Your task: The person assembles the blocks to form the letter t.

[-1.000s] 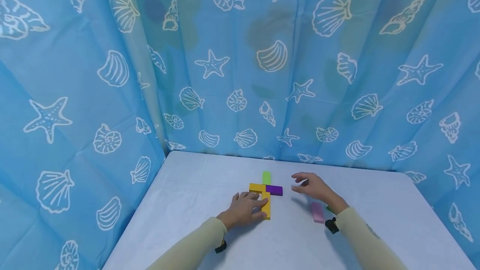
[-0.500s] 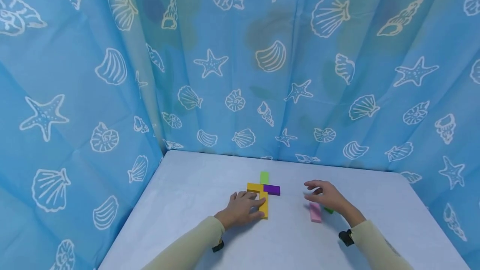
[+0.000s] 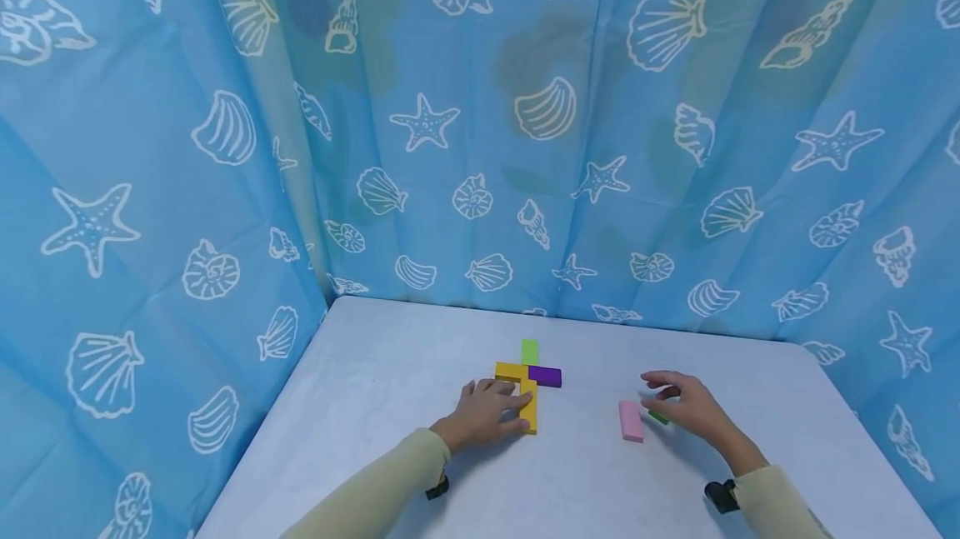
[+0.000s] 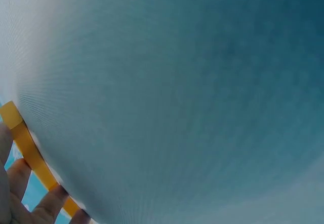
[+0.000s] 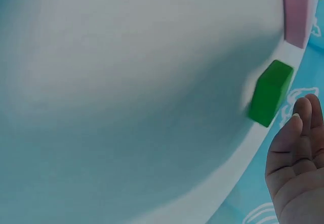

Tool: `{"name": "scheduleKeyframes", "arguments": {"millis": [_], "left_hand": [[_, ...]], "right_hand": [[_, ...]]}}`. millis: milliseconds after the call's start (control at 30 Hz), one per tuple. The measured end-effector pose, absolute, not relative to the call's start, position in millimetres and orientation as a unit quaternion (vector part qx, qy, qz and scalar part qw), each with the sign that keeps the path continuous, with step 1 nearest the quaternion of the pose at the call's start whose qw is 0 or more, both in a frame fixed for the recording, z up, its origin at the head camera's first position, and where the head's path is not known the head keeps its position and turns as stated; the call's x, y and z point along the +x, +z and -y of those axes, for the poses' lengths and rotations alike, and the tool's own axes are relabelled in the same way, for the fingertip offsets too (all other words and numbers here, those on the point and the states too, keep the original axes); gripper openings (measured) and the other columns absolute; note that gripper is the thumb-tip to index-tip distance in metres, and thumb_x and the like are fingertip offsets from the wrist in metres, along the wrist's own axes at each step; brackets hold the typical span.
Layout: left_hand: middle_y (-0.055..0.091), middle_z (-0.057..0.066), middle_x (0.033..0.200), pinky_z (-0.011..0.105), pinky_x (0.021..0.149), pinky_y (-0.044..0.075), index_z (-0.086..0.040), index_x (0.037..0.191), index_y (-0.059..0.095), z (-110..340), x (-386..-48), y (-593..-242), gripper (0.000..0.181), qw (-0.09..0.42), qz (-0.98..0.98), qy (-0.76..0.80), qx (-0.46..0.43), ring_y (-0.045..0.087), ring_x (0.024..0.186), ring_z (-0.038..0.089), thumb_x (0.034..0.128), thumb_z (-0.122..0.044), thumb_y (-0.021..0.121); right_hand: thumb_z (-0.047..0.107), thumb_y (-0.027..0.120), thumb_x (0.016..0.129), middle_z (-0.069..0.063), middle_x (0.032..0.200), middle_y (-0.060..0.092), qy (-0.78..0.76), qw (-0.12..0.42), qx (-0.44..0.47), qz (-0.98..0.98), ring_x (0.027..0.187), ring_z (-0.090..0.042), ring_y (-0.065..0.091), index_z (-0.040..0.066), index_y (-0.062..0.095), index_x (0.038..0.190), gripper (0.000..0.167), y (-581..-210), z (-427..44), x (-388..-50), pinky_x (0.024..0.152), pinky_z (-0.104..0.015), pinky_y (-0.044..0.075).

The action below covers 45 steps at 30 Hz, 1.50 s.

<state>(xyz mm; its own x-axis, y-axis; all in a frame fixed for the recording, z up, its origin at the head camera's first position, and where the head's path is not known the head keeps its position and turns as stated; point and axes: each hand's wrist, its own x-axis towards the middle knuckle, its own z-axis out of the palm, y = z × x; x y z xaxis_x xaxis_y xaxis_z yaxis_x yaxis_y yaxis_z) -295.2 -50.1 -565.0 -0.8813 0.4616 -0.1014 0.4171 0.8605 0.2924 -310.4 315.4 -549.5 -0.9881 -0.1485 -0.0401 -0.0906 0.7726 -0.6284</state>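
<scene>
My left hand (image 3: 483, 416) rests with spread, fairly straight fingers on two yellow blocks, an upright-running one (image 3: 531, 416) and a crosswise one (image 3: 511, 371). In the left wrist view its fingertips touch a yellow edge (image 4: 33, 155). A purple block (image 3: 545, 376) and a light green block (image 3: 530, 352) adjoin the yellow ones. My right hand (image 3: 692, 408) hovers at the right, fingers loosely bent with nothing between them. Just beside it lies a green block (image 5: 271, 93), partly hidden by the hand in the head view. Left of that lies a pink block (image 3: 631, 421).
All the blocks lie on a table with a white cloth (image 3: 397, 364). A blue curtain (image 3: 480, 156) with white shell prints hangs behind and along the sides. Dark wrist cameras (image 3: 722, 496) sit at both sleeves.
My right hand has moved rightward and slightly down, away from the purple block, past the pink block to the green one. My left hand has stayed on the yellow blocks.
</scene>
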Motion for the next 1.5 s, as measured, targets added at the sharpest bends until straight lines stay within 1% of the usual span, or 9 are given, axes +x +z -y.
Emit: {"name": "scheduleKeyframes", "arguments": {"millis": [100,333,467,567,767,867,1033,1200,1500], "left_hand": [[0.045,-0.002,0.153,0.064,0.115,0.025,-0.044,0.147,0.042,49,-296,-566,0.056,0.081,-0.961,0.133,0.229,0.037,0.141,0.029,0.0946,-0.061,0.052],[0.044,-0.001,0.154,0.064,0.115,0.026,-0.045,0.147,0.04,48,-297,-569,0.057,0.083,-0.961,0.131,0.23,0.037,0.141,0.03,0.0944,-0.062,0.051],[0.044,-0.001,0.154,0.064,0.114,0.026,-0.044,0.148,0.041,49,-295,-566,0.057,0.089,-0.961,0.13,0.229,0.036,0.141,0.03,0.0946,-0.062,0.051],[0.044,0.0,0.154,0.064,0.115,0.025,-0.044,0.148,0.041,49,-294,-563,0.056,0.091,-0.96,0.131,0.228,0.036,0.141,0.03,0.0949,-0.061,0.051],[0.044,0.0,0.154,0.064,0.115,0.025,-0.044,0.147,0.042,49,-293,-562,0.056,0.093,-0.959,0.137,0.228,0.036,0.142,0.03,0.0949,-0.06,0.052],[0.044,-0.001,0.154,0.063,0.115,0.025,-0.044,0.147,0.041,49,-293,-562,0.056,0.096,-0.96,0.137,0.226,0.036,0.141,0.03,0.0947,-0.06,0.053],[0.045,-0.002,0.153,0.063,0.115,0.026,-0.046,0.147,0.041,48,-292,-564,0.05,0.091,-0.961,0.13,0.225,0.038,0.141,0.03,0.0981,-0.055,0.05],[0.045,-0.002,0.153,0.062,0.115,0.026,-0.044,0.147,0.041,48,-292,-564,0.049,0.085,-0.962,0.125,0.226,0.038,0.141,0.03,0.0999,-0.052,0.048],[0.046,-0.003,0.152,0.063,0.114,0.027,-0.043,0.146,0.043,48,-292,-560,0.048,0.082,-0.963,0.124,0.225,0.039,0.14,0.03,0.0994,-0.051,0.05]], "right_hand": [[0.026,0.074,0.088,-0.019,0.127,0.064,-0.333,0.048,-0.051,-0.94,0.104,-0.029,0.062,0.005,0.06,0.133,0.051,-551,-321,-309,0.079,-0.037,0.058],[0.025,0.077,0.086,-0.024,0.127,0.061,-0.331,0.047,-0.039,-0.942,0.104,-0.033,0.061,0.002,0.06,0.132,0.054,-549,-328,-299,0.078,-0.04,0.058],[0.024,0.078,0.084,-0.024,0.125,0.061,-0.325,0.049,-0.03,-0.944,0.106,-0.035,0.061,0.002,0.059,0.132,0.057,-553,-331,-297,0.082,-0.045,0.057],[0.022,0.079,0.083,-0.023,0.122,0.062,-0.319,0.054,-0.026,-0.946,0.104,-0.033,0.061,0.002,0.059,0.132,0.057,-557,-332,-297,0.086,-0.049,0.055],[0.02,0.079,0.083,-0.023,0.119,0.064,-0.3,0.059,-0.014,-0.952,0.104,-0.034,0.061,0.0,0.061,0.129,0.053,-562,-331,-297,0.089,-0.052,0.054],[0.019,0.078,0.084,-0.021,0.115,0.065,-0.288,0.059,-0.009,-0.956,0.101,-0.032,0.061,-0.002,0.061,0.127,0.051,-563,-330,-297,0.089,-0.051,0.054],[0.019,0.076,0.085,-0.017,0.109,0.065,-0.272,0.06,-0.002,-0.96,0.095,-0.025,0.059,-0.005,0.061,0.125,0.049,-565,-330,-298,0.086,-0.048,0.055],[0.018,0.075,0.086,-0.017,0.109,0.065,-0.274,0.053,-0.001,-0.96,0.094,-0.025,0.058,-0.006,0.061,0.124,0.047,-564,-329,-296,0.085,-0.047,0.055],[0.018,0.074,0.086,-0.018,0.109,0.065,-0.281,0.058,0.007,-0.958,0.095,-0.026,0.06,-0.007,0.06,0.123,0.046,-563,-328,-292,0.084,-0.047,0.055]]}}
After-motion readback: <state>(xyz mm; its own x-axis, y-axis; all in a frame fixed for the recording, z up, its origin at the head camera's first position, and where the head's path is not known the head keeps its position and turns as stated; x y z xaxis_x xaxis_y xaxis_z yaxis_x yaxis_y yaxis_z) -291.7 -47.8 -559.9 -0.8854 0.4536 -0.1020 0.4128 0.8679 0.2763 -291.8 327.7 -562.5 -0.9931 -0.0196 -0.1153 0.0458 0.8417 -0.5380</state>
